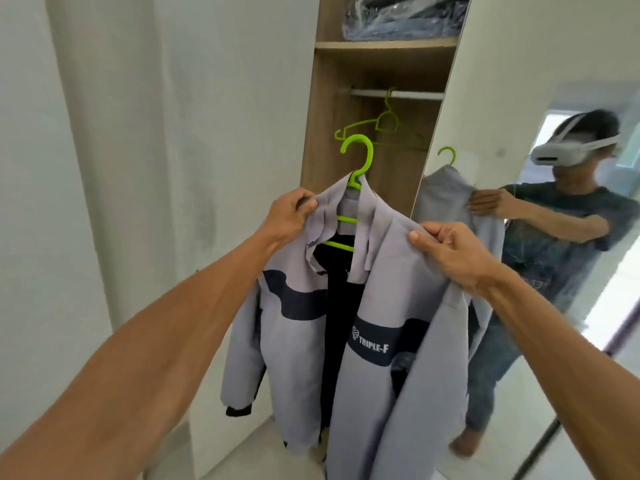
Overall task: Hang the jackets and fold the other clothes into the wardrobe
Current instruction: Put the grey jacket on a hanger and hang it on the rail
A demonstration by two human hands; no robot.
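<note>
White walls (86, 133), mirrored door (554, 64)

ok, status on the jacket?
Left hand, right hand grip the jacket shoulders. Jacket on green hanger, not yet on rail. Path clear.

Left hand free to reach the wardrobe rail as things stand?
Probably not yet. The left hand grips the jacket at its collar, so it is occupied. The path to the rail looks open; one empty hanger hangs there.
</note>
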